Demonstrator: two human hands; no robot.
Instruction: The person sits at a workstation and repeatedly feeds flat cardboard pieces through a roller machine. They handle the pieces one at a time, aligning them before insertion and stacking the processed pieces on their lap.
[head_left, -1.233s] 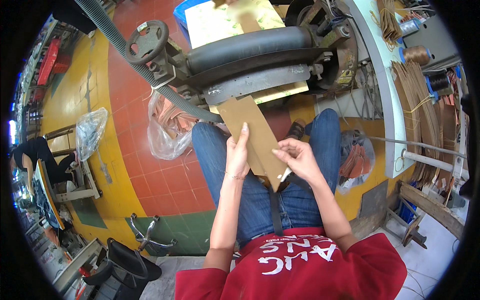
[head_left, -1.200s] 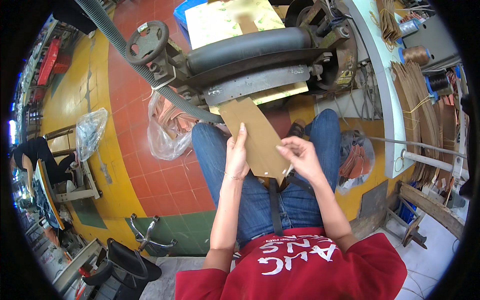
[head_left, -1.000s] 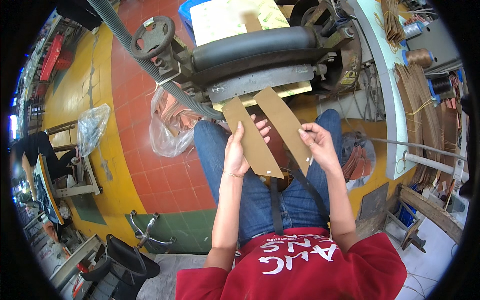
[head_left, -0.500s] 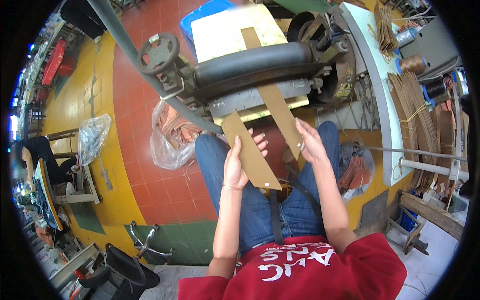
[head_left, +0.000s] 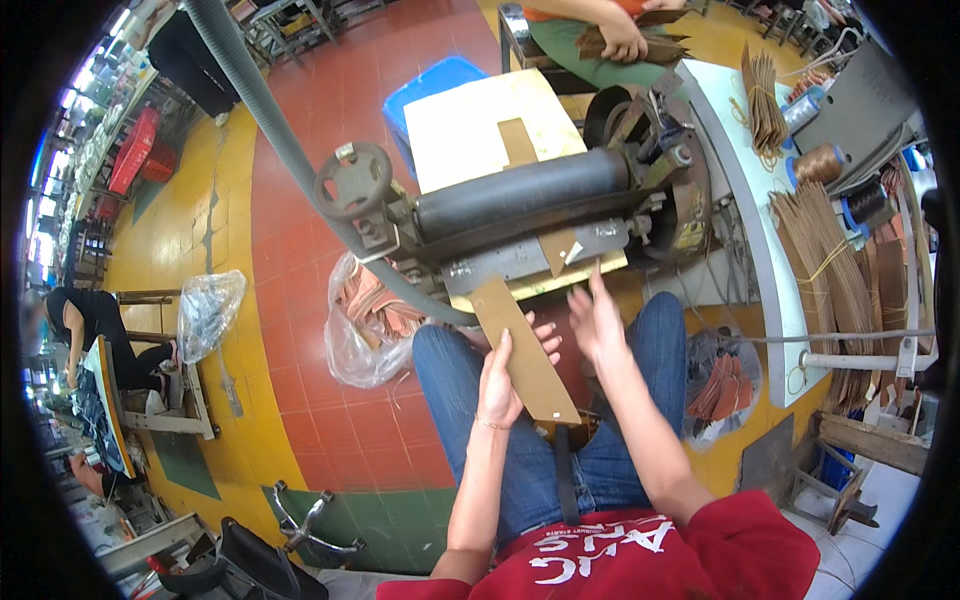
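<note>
The left hand [head_left: 498,382], at the centre of the frame, gripped a long, flat strip of brown card [head_left: 524,350], thumb on its near face and fingers [head_left: 545,338] curled behind its right edge. The strip was rectangular, matte and stiff, tilted from upper left to lower right above the lap in blue jeans [head_left: 470,400]; its upper end lay close under the machine's feed edge. The right hand [head_left: 597,322], just right of the strip, was empty with its fingers spread and pointing up toward the machine.

A second, shorter brown strip [head_left: 556,251] lay on the grey metal plate [head_left: 530,257] below a smooth, dark cylindrical roller [head_left: 520,193], its far end reaching under the roller. A third strip [head_left: 517,142] lay on a pale, flat board [head_left: 470,130] behind the roller. A round black handwheel [head_left: 353,181] sat at the roller's left end, and a ribbed grey hose [head_left: 270,120] curved across the upper left.

A clear plastic bag [head_left: 365,325] of tan scraps rested on the red tiled floor [head_left: 300,330], left of the knee. Bundles of brown strips [head_left: 830,270] lay on the white desk [head_left: 745,200] at the right.
</note>
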